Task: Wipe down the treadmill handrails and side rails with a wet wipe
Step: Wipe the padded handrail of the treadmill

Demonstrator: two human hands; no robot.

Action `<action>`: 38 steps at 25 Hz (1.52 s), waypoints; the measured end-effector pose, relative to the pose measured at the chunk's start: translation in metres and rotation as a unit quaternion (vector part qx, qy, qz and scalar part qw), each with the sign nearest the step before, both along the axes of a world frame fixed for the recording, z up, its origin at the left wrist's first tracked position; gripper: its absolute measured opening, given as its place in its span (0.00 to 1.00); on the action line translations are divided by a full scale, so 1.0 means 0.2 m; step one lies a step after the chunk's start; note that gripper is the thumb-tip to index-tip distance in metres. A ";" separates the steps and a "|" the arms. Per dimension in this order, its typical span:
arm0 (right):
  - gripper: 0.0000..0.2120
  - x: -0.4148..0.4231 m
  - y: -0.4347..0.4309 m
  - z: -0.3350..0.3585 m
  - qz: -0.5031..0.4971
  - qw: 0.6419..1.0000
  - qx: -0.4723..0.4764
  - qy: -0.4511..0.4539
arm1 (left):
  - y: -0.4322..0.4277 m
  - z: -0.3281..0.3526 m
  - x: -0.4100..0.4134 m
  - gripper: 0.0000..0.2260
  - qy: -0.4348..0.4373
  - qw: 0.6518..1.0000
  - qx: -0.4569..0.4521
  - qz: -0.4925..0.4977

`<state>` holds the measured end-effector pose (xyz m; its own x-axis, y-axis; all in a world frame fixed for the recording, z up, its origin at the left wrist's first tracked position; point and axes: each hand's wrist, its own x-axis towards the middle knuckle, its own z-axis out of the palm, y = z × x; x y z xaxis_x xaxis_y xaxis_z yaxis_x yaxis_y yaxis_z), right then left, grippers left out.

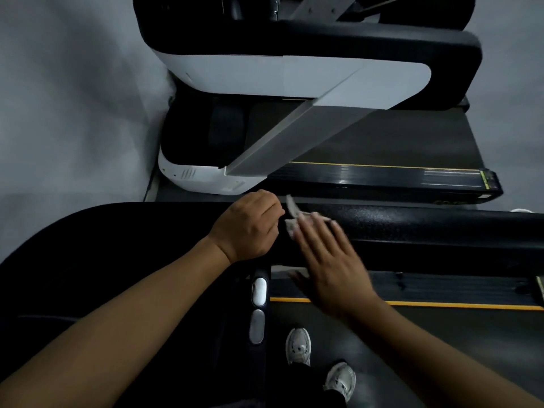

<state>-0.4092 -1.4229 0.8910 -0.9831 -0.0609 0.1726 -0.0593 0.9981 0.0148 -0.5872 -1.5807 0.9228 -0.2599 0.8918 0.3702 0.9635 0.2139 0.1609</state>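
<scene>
Fingers (316,231) of the right hand (332,266) are straight and lie close together. Their tips rest on the wet wipe (292,214), which lies crumpled on top of the black handrail (426,228). This hand is blurred, so I cannot tell more about its thumb. The left hand (247,226) is also on the handrail, just beside the wipe. Its fingers are curled inward, and I cannot tell if they pinch the edge of the wipe or only come near it.

Below the handrail, on the nearer side, two silver oval pads (259,291) sit one after the other on a dark bar. Also on the nearer side runs the side rail (441,290) with a yellow stripe (441,305), and lower down two light sneakers (298,346) stand on the dark belt (441,348). Beyond the handrail, on the far side, another treadmill (294,75) stands with a white and black body.
</scene>
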 end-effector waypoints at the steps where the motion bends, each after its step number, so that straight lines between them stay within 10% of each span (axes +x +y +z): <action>1: 0.37 -0.03 -0.07 0.00 0.008 1.000 0.000 -0.011 | 0.00 0.00 0.00 0.06 -0.001 1.000 -0.002 0.004; 21: 0.38 -0.01 0.24 0.12 -0.128 0.990 -0.021 -0.048 | 0.01 0.00 0.01 0.07 -0.005 1.000 -0.006 0.029; 38: 0.40 -0.15 -0.04 0.09 0.050 0.996 0.029 -0.067 | -0.48 -0.04 -0.02 0.15 -0.057 0.977 -0.005 0.206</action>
